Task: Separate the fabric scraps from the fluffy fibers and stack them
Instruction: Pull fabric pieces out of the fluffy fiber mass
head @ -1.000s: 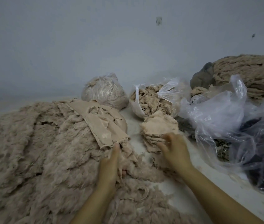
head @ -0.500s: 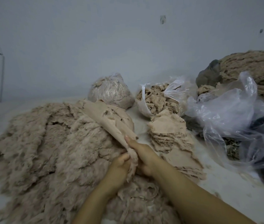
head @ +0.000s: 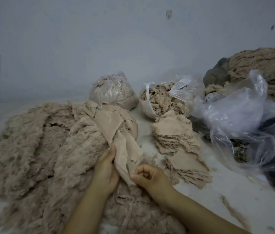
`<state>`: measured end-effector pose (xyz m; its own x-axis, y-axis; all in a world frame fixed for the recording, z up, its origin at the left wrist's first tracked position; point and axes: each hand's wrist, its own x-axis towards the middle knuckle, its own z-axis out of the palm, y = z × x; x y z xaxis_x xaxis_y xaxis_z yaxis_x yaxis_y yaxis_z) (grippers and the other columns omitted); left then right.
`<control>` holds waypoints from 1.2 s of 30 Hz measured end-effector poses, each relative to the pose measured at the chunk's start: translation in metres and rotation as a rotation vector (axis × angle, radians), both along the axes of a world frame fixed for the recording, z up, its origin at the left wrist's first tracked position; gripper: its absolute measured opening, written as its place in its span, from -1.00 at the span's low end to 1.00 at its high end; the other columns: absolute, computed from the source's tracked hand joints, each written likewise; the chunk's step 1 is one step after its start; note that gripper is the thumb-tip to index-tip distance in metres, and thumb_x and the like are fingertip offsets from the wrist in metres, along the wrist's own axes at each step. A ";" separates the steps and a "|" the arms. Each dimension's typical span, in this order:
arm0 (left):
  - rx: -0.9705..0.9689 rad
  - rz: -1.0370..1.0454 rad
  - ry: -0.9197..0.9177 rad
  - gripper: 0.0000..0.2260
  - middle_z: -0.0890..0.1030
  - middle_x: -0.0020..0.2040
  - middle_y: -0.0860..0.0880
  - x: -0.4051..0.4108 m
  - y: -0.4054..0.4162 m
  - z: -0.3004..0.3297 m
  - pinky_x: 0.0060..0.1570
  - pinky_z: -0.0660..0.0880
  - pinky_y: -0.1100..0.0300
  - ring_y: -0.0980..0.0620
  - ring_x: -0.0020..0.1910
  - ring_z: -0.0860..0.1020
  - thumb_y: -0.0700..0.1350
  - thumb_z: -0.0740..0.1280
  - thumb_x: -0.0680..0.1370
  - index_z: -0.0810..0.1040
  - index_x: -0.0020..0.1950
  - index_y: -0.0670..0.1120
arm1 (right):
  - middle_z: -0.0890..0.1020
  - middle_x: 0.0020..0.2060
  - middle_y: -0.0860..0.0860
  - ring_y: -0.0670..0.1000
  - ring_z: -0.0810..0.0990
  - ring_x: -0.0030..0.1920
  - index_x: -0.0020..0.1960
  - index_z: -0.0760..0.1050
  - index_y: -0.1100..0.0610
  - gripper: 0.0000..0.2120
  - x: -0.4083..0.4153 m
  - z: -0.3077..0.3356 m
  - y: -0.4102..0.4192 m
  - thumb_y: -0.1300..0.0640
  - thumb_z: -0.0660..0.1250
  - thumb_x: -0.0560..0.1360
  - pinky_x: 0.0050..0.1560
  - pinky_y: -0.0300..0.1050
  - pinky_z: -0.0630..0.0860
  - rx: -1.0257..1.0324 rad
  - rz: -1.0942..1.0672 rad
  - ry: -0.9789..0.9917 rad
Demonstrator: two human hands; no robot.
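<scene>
Both hands have slid down the fabric scrap [head: 125, 154]. Left hand [head: 105, 171] grips its edge; right hand [head: 150, 179] pinches its lower end beside the stack [head: 175, 137].

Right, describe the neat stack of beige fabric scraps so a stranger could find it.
Start at the big beige fluffy fiber heap on the left. Right of it, on the white surface before the open clear plastic bag of fibers, sits the stack of flat beige fabric scraps: layered sheets, not fluff.

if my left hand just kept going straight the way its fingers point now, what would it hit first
Probably the smooth fabric scrap it already touches: the left hand points up and away along that strip, which drapes over the fluffy fiber pile. Farther on sits a tied plastic bag, though depth is hard to judge.
</scene>
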<state>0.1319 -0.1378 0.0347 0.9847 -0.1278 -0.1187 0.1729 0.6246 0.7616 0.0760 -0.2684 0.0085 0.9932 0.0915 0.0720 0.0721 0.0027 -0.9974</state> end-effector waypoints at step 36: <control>0.016 0.147 -0.026 -0.79 0.68 -0.10 -0.16 -0.014 -0.033 -0.013 -0.09 0.60 0.04 -0.05 -0.16 0.66 -0.15 0.15 0.63 0.53 0.10 -0.20 | 0.57 -0.27 0.15 -0.11 0.36 -0.54 0.04 0.47 0.29 -0.78 0.032 0.004 -0.007 0.16 0.14 0.63 -0.62 -0.34 0.31 0.997 -0.183 0.282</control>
